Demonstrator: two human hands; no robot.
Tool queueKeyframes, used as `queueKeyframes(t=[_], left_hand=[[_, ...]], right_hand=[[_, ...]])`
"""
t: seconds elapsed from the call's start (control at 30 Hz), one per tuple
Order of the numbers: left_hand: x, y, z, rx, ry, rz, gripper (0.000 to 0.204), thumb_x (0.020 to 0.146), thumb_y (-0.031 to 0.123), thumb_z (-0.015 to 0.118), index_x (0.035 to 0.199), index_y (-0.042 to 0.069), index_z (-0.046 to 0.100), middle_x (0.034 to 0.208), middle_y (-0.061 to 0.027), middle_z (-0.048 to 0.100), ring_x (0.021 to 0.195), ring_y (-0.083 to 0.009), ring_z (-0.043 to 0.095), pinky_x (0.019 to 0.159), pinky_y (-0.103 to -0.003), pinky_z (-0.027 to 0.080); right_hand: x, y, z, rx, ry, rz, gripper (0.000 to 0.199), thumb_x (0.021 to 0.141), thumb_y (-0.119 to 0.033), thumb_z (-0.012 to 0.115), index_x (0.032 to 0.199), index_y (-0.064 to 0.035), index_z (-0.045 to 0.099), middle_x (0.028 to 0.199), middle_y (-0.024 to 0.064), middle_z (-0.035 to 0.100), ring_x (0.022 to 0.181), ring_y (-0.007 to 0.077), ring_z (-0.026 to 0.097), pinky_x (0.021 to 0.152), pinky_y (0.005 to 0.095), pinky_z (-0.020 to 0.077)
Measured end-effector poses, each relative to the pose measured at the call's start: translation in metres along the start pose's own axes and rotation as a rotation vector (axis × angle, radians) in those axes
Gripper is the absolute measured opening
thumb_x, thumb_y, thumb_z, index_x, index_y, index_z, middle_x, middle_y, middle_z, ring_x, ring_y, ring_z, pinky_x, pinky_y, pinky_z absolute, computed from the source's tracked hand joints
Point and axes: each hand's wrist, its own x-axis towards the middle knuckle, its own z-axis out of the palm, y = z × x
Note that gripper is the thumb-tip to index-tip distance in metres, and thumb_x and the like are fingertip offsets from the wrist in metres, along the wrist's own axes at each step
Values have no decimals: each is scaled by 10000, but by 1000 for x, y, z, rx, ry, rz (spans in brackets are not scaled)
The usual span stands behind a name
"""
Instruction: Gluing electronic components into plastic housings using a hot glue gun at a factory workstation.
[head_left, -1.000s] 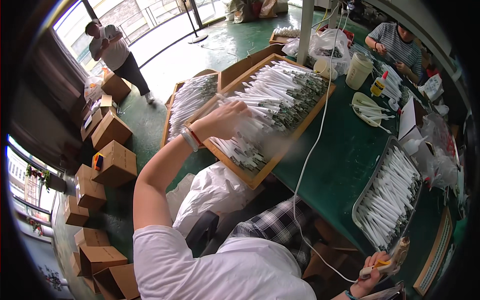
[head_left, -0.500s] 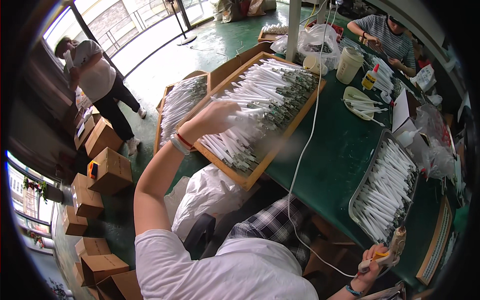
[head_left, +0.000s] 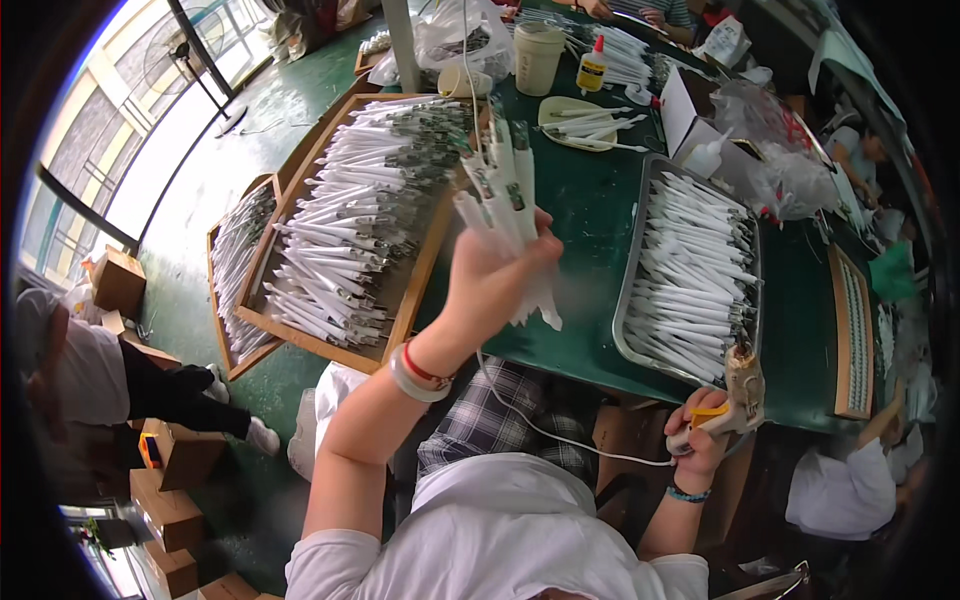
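Observation:
My left hand (head_left: pixel 490 285) is closed around a bundle of white candle-shaped sticks (head_left: pixel 512 200), their green circuit-board ends pointing up. It hangs over the green table, between two trays. To its left is a wooden tray (head_left: pixel 418 290) full of similar white sticks lying in rows. A grey metal tray (head_left: pixel 626 275), also heaped with them, stands to the right. Below that tray's near end, my right hand (head_left: pixel 697 437) grips a glue gun (head_left: pixel 745 390) with a yellow trigger, nozzle upward. The gun's white cord (head_left: pixel 560 440) loops across in front of me.
A smaller wooden tray of sticks (head_left: pixel 238 265) lies at the left. Farther back are a yellow-labelled glue bottle (head_left: pixel 591 70), a pale cup (head_left: pixel 538 60) and a dish of sticks (head_left: pixel 560 112). Cardboard boxes (head_left: pixel 165 505) and a person (head_left: pixel 90 370) are on the left; other people sit around the table.
My left hand has lifted a bundle of sticks out of the wooden tray and carried it right over the table. My right hand keeps the glue gun. The view has swung to the right.

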Motion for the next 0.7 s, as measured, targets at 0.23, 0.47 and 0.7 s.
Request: queueKeyframes(t=[0.23,0.47,0.7], left_hand=[[12,-91,21,132,-1,-44,187,799,97,597,934,-26,556,719,-39,582,640,-100,568,561,-234,451],[7,-50,33,43,-210,-85,260,773,60,609,986,-59,518,715,-60,567,634,-129,563,560,-248,446],[-7,-38,60,-45,-234,-288,249,764,14,599,983,-64,508,725,-101,595,633,-181,606,582,-291,498]], right_hand=[[-13,-2,-15,-123,-120,111,288,678,-98,655,870,-27,452,809,117,509,624,201,571,551,290,495],[2,-2,-29,24,-95,206,282,684,-145,644,882,-36,475,894,130,524,638,180,557,551,277,473],[27,-8,0,83,-131,102,259,775,-163,607,942,-107,418,1151,159,419,871,266,577,670,360,522]])
